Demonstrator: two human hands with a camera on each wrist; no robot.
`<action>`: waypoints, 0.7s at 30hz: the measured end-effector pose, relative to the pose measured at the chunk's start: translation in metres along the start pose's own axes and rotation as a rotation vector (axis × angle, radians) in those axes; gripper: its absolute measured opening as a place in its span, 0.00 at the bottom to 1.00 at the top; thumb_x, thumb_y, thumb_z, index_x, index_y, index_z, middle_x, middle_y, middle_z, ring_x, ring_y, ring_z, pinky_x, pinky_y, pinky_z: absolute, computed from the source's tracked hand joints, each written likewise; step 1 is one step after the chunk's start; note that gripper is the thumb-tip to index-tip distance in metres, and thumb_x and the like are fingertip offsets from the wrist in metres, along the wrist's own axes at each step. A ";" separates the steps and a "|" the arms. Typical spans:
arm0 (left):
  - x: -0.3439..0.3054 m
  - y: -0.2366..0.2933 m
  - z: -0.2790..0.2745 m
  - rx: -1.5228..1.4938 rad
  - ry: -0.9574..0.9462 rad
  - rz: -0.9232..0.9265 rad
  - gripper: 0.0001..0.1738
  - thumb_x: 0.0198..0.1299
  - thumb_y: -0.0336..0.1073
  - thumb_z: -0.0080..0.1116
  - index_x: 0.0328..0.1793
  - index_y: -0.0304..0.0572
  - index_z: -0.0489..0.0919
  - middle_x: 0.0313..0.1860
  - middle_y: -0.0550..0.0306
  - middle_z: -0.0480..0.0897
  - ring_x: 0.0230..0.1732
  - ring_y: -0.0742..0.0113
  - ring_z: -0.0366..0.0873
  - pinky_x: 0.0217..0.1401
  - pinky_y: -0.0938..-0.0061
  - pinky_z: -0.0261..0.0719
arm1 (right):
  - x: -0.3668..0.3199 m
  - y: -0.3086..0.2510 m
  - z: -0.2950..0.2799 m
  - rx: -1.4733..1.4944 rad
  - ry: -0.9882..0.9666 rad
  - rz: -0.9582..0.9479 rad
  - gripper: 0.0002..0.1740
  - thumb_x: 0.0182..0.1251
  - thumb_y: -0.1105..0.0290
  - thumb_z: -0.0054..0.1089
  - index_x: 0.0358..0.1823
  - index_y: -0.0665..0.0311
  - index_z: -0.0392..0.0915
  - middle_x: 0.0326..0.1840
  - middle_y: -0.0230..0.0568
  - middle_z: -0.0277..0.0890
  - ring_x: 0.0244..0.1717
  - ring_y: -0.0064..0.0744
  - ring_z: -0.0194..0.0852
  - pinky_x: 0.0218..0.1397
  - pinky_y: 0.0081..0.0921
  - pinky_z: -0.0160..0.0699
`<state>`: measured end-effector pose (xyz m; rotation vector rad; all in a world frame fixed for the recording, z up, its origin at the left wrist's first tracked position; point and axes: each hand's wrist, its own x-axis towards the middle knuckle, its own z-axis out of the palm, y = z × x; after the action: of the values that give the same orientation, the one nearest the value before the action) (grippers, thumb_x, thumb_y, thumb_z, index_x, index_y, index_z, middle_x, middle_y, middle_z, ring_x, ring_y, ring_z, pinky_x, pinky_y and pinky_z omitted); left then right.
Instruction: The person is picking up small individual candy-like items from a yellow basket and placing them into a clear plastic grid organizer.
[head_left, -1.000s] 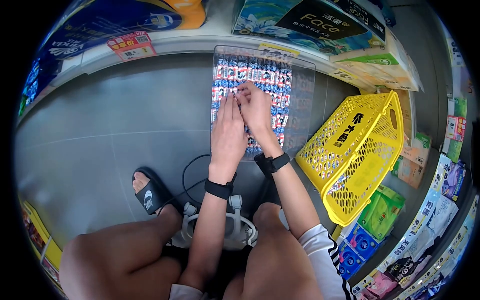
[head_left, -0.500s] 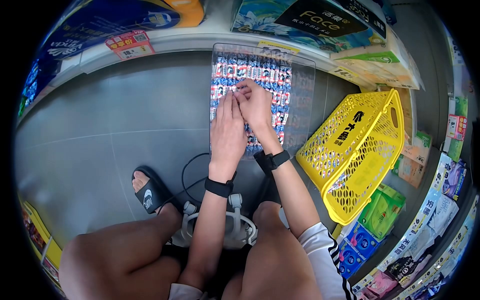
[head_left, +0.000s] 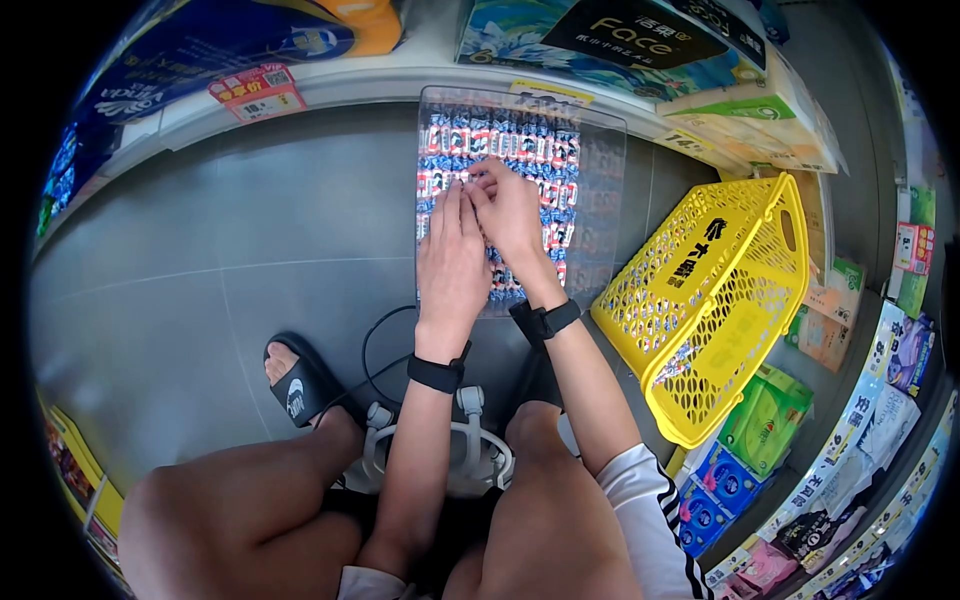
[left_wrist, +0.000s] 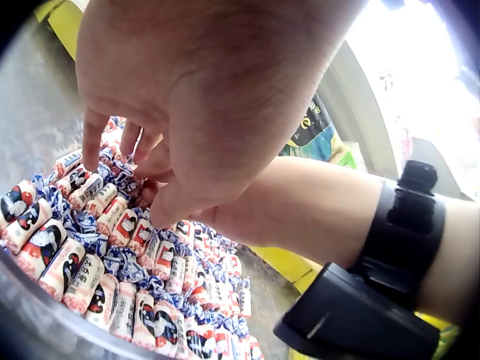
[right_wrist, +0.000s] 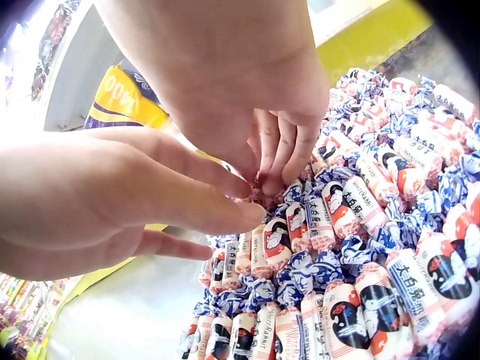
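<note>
Wrapped White Rabbit candies (head_left: 495, 140) with twisted blue ends lie in packed rows in a clear plastic tray (head_left: 603, 230). My left hand (head_left: 455, 270) lies over the left part of the rows, its fingers fairly straight and fingertips on the candies. Beside it, my right hand (head_left: 510, 215) has curled fingers that pinch a candy (right_wrist: 262, 196), mostly hidden by the fingertips. The two hands' fingertips meet closely around that spot. In the left wrist view, further candies (left_wrist: 82, 281) fill the tray up to its near wall.
A yellow basket (head_left: 690, 255) stands tilted to the tray's right, candies showing through its holes. Shelves with tissue packs (head_left: 640, 45) line the far side; more goods (head_left: 765, 420) stand on the right. A black cable (head_left: 372, 340) and a sandal (head_left: 305, 385) are on the floor.
Both hands stay at the same spot on the candies with only slight finger movement. The tray appears shifted a little left and up in the head view.
</note>
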<state>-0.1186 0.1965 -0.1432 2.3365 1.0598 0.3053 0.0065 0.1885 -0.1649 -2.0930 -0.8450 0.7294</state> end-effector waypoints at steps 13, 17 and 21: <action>0.000 0.003 0.001 -0.013 0.004 -0.001 0.35 0.63 0.24 0.60 0.78 0.24 0.70 0.80 0.38 0.69 0.79 0.39 0.69 0.70 0.48 0.80 | -0.008 0.003 -0.009 -0.094 -0.002 -0.183 0.15 0.70 0.79 0.62 0.56 0.68 0.85 0.38 0.54 0.89 0.41 0.48 0.92 0.46 0.39 0.88; 0.002 0.007 0.000 -0.011 -0.016 0.010 0.34 0.64 0.24 0.60 0.78 0.23 0.70 0.80 0.35 0.69 0.78 0.37 0.70 0.71 0.48 0.79 | -0.021 -0.016 -0.025 -0.114 0.038 -0.194 0.12 0.70 0.80 0.60 0.51 0.69 0.87 0.39 0.59 0.87 0.40 0.56 0.90 0.45 0.43 0.86; 0.006 0.022 -0.010 -0.024 0.002 0.039 0.35 0.61 0.21 0.62 0.76 0.21 0.70 0.78 0.35 0.71 0.78 0.39 0.70 0.75 0.51 0.76 | -0.038 -0.036 -0.052 -0.119 0.039 -0.191 0.11 0.71 0.79 0.59 0.50 0.71 0.86 0.43 0.62 0.87 0.44 0.65 0.87 0.50 0.47 0.85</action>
<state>-0.1048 0.1933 -0.1232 2.3382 1.0073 0.3327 0.0081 0.1556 -0.0990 -2.0874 -1.0728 0.5462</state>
